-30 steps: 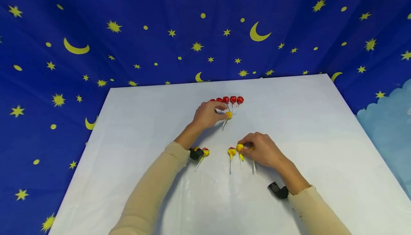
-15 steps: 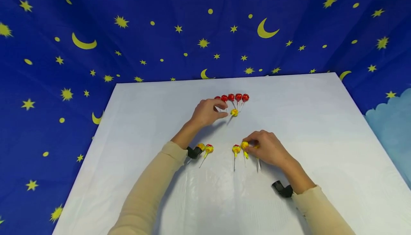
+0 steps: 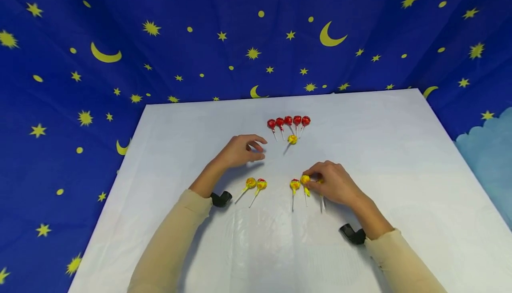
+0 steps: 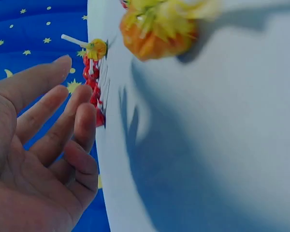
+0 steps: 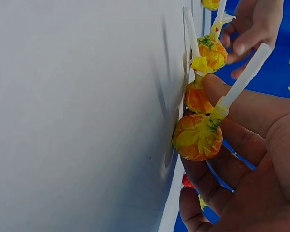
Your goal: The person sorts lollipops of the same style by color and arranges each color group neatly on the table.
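My left hand (image 3: 242,150) hovers over the white table with fingers loosely bent and nothing in them. To its right, a yellow lollipop (image 3: 292,139) lies just below the sticks of several red lollipops (image 3: 288,120), which are fanned in a row. Thumb and fingertips of my right hand (image 3: 335,184) pinch another yellow lollipop (image 3: 305,179) by its head. On its left lies a yellow lollipop with a red top (image 3: 295,184). One more yellow lollipop (image 5: 198,137) sits close against the right hand's fingers in the right wrist view; the head view shows it partly hidden.
Two yellow lollipops (image 3: 250,182) lie side by side below the left hand. A black wrist camera sits at each cuff. Behind the white table (image 3: 184,128) hangs a blue cloth (image 3: 192,53) with yellow stars and moons.
My left hand has let go of the yellow lollipop near the red ones and drawn back to the left and nearer. The right hand keeps its pinch in place. The head view shifted slightly.
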Available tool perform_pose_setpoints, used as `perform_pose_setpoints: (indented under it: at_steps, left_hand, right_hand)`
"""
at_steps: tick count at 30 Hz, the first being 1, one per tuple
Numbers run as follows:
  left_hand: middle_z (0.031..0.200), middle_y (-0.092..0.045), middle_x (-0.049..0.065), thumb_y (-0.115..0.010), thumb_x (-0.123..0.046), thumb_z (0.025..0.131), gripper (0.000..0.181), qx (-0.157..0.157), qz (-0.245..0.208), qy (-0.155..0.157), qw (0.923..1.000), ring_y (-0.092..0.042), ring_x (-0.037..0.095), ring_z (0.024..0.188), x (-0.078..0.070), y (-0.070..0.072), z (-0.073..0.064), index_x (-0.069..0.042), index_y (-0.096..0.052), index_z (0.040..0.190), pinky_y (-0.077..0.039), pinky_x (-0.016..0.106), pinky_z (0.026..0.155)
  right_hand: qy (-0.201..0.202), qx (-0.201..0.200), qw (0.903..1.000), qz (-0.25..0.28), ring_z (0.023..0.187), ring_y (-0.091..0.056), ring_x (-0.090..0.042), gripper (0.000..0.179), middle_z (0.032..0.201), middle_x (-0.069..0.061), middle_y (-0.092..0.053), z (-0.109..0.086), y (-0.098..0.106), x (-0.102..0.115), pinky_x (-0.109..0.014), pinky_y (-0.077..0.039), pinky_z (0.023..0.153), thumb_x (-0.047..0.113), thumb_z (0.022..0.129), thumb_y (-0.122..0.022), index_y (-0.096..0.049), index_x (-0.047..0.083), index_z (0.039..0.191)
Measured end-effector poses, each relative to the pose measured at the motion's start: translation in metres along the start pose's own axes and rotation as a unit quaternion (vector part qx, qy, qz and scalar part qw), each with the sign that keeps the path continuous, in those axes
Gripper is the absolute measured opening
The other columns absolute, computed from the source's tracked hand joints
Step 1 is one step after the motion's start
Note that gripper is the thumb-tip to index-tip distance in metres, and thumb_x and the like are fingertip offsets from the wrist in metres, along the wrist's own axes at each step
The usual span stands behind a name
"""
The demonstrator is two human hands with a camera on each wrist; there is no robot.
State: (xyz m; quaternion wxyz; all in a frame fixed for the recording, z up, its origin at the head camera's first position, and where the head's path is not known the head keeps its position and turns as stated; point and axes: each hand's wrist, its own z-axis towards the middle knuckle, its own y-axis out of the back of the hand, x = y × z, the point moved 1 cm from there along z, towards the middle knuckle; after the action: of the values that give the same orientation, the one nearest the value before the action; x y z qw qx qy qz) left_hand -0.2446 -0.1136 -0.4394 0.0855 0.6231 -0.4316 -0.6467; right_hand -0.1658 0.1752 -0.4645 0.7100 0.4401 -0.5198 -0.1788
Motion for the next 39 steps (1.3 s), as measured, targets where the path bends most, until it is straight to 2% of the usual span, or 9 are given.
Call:
perform_pose_setpoints:
  at_steps: [5,9,16,20,25,32,39]
  left_hand:
    - [0.099,-0.068,-0.007,-0.076,-0.03,0.084,0.037,0.014,-0.004,-0.018,0.9997,-0.059,0.016,0.086,0.01,0.001,-0.018,-0.016,-0.069,0.117,-0.049,0.032,0.071]
    - [0.101,-0.068,-0.005,-0.077,-0.028,0.084,0.035,0.016,-0.019,-0.019,0.9995,-0.06,0.016,0.085,0.016,0.002,-0.031,-0.015,-0.07,0.115,-0.049,0.033,0.071]
    - [0.102,-0.068,-0.003,-0.075,-0.029,0.085,0.034,0.025,-0.031,-0.034,0.9986,-0.059,0.016,0.085,0.02,0.002,-0.045,-0.015,-0.07,0.116,-0.047,0.034,0.072]
    - [0.103,-0.069,-0.003,-0.076,-0.03,0.084,0.033,0.042,-0.037,-0.042,0.9975,-0.059,0.016,0.081,0.023,-0.001,-0.052,-0.015,-0.071,0.114,-0.048,0.034,0.069]
    - [0.1,-0.069,-0.004,-0.079,-0.025,0.081,0.03,0.061,-0.049,-0.041,0.9961,-0.06,0.016,0.079,0.025,-0.006,-0.06,-0.015,-0.073,0.11,-0.048,0.033,0.068]
    - [0.09,-0.067,-0.005,-0.08,-0.023,0.08,0.026,0.039,-0.05,-0.053,0.9966,-0.059,0.014,0.076,0.032,-0.011,-0.067,-0.016,-0.075,0.104,-0.047,0.03,0.068]
    - [0.095,-0.068,-0.006,-0.08,-0.02,0.08,0.029,0.042,-0.061,-0.056,0.9957,-0.06,0.014,0.077,0.034,-0.014,-0.069,-0.015,-0.073,0.108,-0.048,0.03,0.068]
  right_hand:
    - [0.002,-0.002,1.0,-0.005,0.083,-0.057,-0.015,0.024,0.098,0.003,-0.07,0.0,0.0,0.001,-0.037,-0.043,0.073,0.018,0.08,-0.08,-0.075,0.011,0.103]
    - [-0.002,0.003,1.0,-0.003,0.082,-0.057,-0.015,0.025,0.098,0.002,-0.069,0.001,-0.001,0.001,-0.037,-0.042,0.073,0.018,0.08,-0.08,-0.075,0.011,0.104]
    - [-0.004,0.006,1.0,-0.005,0.082,-0.056,-0.014,0.025,0.099,0.003,-0.069,0.001,0.002,0.0,-0.035,-0.042,0.071,0.019,0.08,-0.079,-0.075,0.012,0.104]
    - [-0.004,0.008,1.0,-0.001,0.084,-0.056,-0.014,0.025,0.1,0.002,-0.069,0.001,0.001,0.0,-0.036,-0.043,0.072,0.019,0.081,-0.079,-0.075,0.012,0.104]
    - [-0.007,0.005,1.0,0.0,0.083,-0.056,-0.015,0.025,0.099,0.003,-0.069,0.001,0.0,0.001,-0.035,-0.044,0.072,0.02,0.08,-0.08,-0.075,0.012,0.104]
    - [-0.005,0.003,1.0,0.004,0.083,-0.056,-0.014,0.023,0.1,0.004,-0.068,0.001,-0.001,0.001,-0.036,-0.043,0.072,0.02,0.081,-0.079,-0.074,0.015,0.104]
    - [-0.007,0.007,0.9999,0.008,0.083,-0.056,-0.014,0.024,0.101,0.004,-0.068,0.0,-0.002,-0.001,-0.036,-0.043,0.072,0.02,0.082,-0.078,-0.074,0.016,0.105]
